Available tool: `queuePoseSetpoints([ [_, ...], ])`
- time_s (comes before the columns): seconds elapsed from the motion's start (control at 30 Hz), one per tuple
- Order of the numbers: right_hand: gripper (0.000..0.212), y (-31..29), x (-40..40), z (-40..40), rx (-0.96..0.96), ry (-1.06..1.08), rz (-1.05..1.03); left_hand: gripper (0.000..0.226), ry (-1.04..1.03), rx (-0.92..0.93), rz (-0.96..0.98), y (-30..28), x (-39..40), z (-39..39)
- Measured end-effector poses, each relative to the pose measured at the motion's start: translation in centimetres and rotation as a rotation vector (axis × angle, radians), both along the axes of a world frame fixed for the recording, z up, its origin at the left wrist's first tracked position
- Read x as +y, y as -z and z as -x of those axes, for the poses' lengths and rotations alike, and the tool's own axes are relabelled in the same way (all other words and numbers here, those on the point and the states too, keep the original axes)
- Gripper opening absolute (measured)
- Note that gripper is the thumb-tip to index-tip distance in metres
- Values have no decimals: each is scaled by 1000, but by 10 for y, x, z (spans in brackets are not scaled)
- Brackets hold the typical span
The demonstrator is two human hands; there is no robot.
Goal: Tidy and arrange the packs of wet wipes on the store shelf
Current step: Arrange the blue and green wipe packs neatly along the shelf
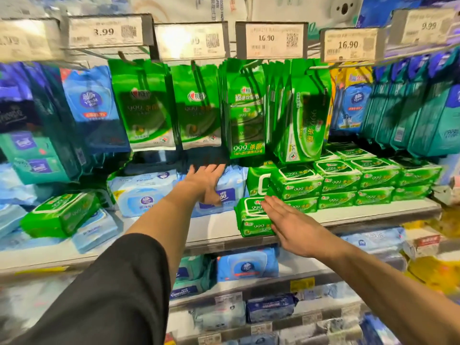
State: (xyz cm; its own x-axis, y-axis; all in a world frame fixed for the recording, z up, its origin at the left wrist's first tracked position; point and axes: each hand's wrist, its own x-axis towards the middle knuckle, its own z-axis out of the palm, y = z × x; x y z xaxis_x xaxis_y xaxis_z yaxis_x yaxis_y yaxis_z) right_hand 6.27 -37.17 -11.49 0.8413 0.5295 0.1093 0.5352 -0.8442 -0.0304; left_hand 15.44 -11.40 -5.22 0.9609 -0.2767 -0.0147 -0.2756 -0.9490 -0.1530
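My left hand point(207, 181) reaches into the shelf point(214, 230), fingers spread, resting on top of a light blue wipes pack point(232, 192) in the middle. My right hand point(291, 226) lies flat and open against the front of a green wipes pack point(251, 216) that sits at the shelf's front edge. Behind it stand stacked green packs point(348, 180) in rows to the right. Another green pack point(62, 214) lies askew at the left on pale blue packs point(95, 230). Neither hand grips anything.
Green hanging packs point(199, 105) dangle from hooks just above my hands, with blue point(92, 100) and teal point(423, 115) hanging packs at the sides. Price tags point(273, 41) line the rail above. Lower shelves hold more blue packs point(246, 267).
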Motion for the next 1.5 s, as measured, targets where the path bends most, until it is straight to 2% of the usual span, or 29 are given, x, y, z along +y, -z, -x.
queuePoseSetpoints([
  [0.23,65,4,2,8,-26,16,-4,116,-75,-102,15,12,5,13],
  [0.43,70,-5,5,14,16,31,35,102,-127,-116,59,22,3,28],
  [0.6,79,-35,27,15,28,-5,99,91,-134,-151,103,17,36,48],
  [0.73,85,-55,93,12,-7,-97,67,79,-8,-197,179,4,99,86],
  [0.87,88,-67,195,30,-27,-212,-4,55,135,-331,188,-6,184,140],
  [0.97,90,-71,273,47,-30,-250,-91,41,125,-424,161,-13,245,178],
  [1.1,95,-69,348,65,32,-220,-162,37,14,-503,166,-14,322,215],
  [1.23,89,-70,385,71,17,-220,-174,39,-208,-528,155,-20,377,232],
  [1.37,90,-69,396,68,8,-217,-112,48,-350,-547,194,-35,390,219],
  [1.5,85,-69,397,64,23,-189,-150,78,-429,-561,290,-40,369,195],
])
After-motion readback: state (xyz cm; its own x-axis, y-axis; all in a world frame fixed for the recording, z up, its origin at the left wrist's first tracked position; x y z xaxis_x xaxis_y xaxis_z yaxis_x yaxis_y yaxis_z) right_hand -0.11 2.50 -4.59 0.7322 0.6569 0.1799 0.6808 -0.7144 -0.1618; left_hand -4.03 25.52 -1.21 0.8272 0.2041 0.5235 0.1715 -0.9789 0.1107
